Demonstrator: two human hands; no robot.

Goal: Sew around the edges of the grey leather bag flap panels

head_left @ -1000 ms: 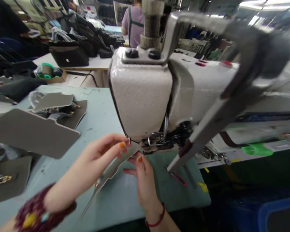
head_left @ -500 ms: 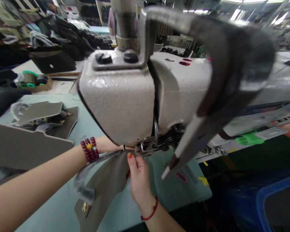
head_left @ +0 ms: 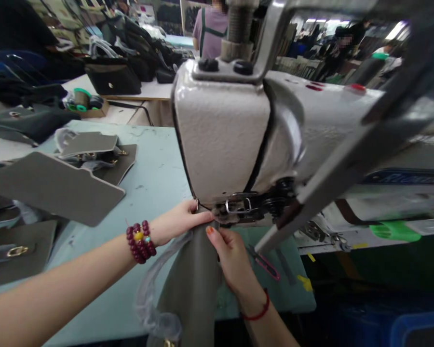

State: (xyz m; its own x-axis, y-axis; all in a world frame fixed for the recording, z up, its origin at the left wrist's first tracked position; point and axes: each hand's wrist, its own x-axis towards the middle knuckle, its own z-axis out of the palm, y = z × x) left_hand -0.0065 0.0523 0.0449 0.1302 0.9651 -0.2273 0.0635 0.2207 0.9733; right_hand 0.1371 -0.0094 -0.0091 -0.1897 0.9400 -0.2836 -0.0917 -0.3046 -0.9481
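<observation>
A grey bag panel (head_left: 198, 284) runs from beneath the head of the sewing machine (head_left: 222, 140) down toward me. Along its left side hangs a strap wrapped in clear plastic (head_left: 148, 294), with a bit of gold hardware at the bottom edge. My left hand (head_left: 179, 219), beaded bracelets at its wrist, is closed on the panel's upper end; the thumb points toward the needle area and some fingertips are behind the machine head. My right hand (head_left: 233, 258) pinches the panel's right edge just below the presser area. The needle itself is not distinguishable.
Pink-handled thread snips (head_left: 267, 266) lie right of my right hand. More grey panels (head_left: 61, 185) are on the pale green tabletop (head_left: 155, 164) to the left. A grey metal bar (head_left: 332, 166) slants before the machine. A blue bin (head_left: 419, 327) stands below right; a person (head_left: 213, 31) is behind.
The view has shifted left, so the machine sits farther right. More of my left hand now shows beside the machine head. The panel hangs straighter toward me, and my right hand still pinches it.
</observation>
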